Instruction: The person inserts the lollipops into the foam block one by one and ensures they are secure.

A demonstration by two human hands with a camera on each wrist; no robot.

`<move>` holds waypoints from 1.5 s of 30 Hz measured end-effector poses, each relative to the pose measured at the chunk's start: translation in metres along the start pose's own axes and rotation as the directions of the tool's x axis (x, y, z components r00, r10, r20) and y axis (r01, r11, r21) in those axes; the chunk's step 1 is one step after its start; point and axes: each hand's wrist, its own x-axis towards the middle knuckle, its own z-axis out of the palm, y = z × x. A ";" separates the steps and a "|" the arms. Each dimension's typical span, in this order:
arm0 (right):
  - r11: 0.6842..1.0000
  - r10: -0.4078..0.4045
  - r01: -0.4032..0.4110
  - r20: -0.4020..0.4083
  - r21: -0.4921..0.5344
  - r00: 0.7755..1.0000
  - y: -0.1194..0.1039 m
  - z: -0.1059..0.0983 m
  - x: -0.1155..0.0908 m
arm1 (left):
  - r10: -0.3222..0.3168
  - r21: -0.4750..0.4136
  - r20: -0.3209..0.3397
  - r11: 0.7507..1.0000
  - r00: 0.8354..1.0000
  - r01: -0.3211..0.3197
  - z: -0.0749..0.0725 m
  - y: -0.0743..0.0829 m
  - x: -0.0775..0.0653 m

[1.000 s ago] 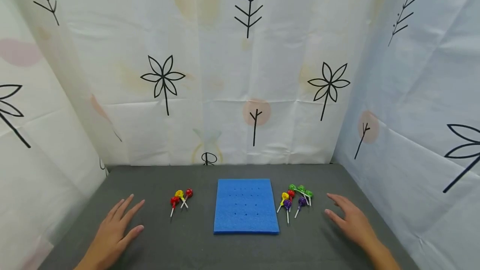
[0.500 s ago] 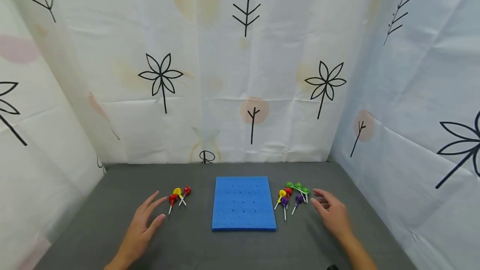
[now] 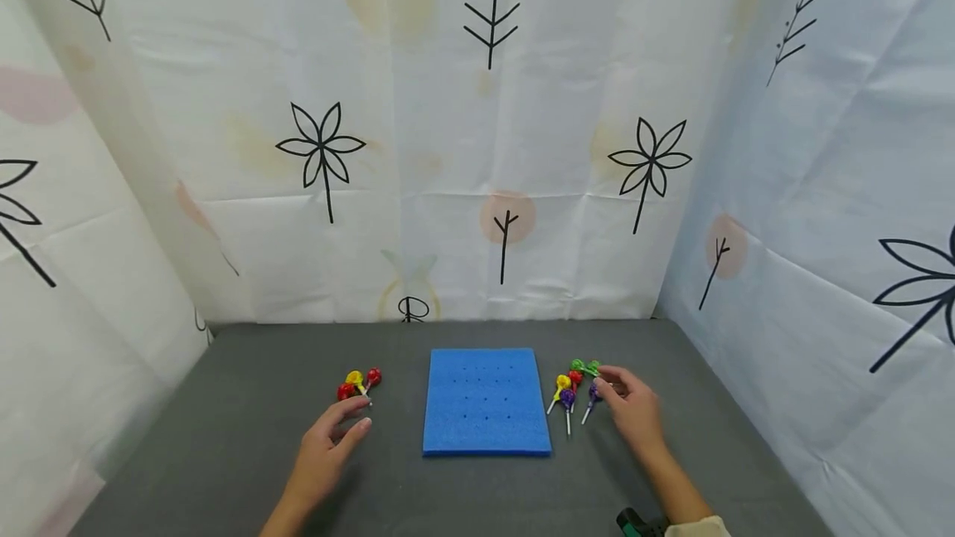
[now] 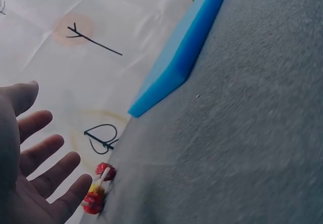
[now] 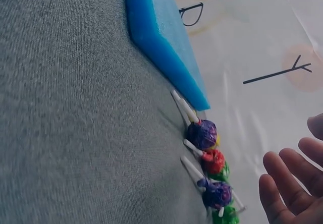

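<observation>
My left hand [image 3: 319,458] reaches in beside a small group of lollipops, a yellow lollipop [image 3: 354,379] and two red ones, one of them a red lollipop [image 3: 375,376] at the back. In the left wrist view its fingers are extended and hold nothing. On the other side, my right hand [image 3: 634,414] hovers at a bigger cluster, its fingertips overlapping a green lollipop and a purple lollipop [image 5: 217,194]. Its fingers are loosely bent with nothing between them. Yellow, red, purple and green lollipops lie in this cluster; one green one is hidden behind the hand.
Between the two groups lies a blue foam board [image 3: 487,429] with rows of small holes. A dark grey table [image 3: 403,500] carries everything. Patterned white curtains [image 3: 418,106] close off the back and both sides. A black and green object [image 3: 634,524] shows by the right sleeve.
Both hands have moved inward: the left hand rightward to the red and yellow lollipops, the right hand leftward over the edge of its cluster. The lollipops and the board stay put.
</observation>
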 end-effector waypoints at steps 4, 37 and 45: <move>0.991 0.089 -0.095 0.060 0.099 0.994 -0.002 0.009 0.003 | -0.055 -0.048 -0.015 0.997 0.998 0.054 0.010 0.000 0.000; 0.984 0.117 -0.095 0.142 -0.154 0.983 0.009 0.043 0.011 | -0.349 -0.267 0.165 0.885 0.922 0.383 0.069 0.001 0.016; 0.965 0.120 -0.066 0.207 -0.253 0.971 0.005 0.050 0.008 | -0.302 -0.155 0.246 0.926 0.921 0.345 0.071 0.002 0.016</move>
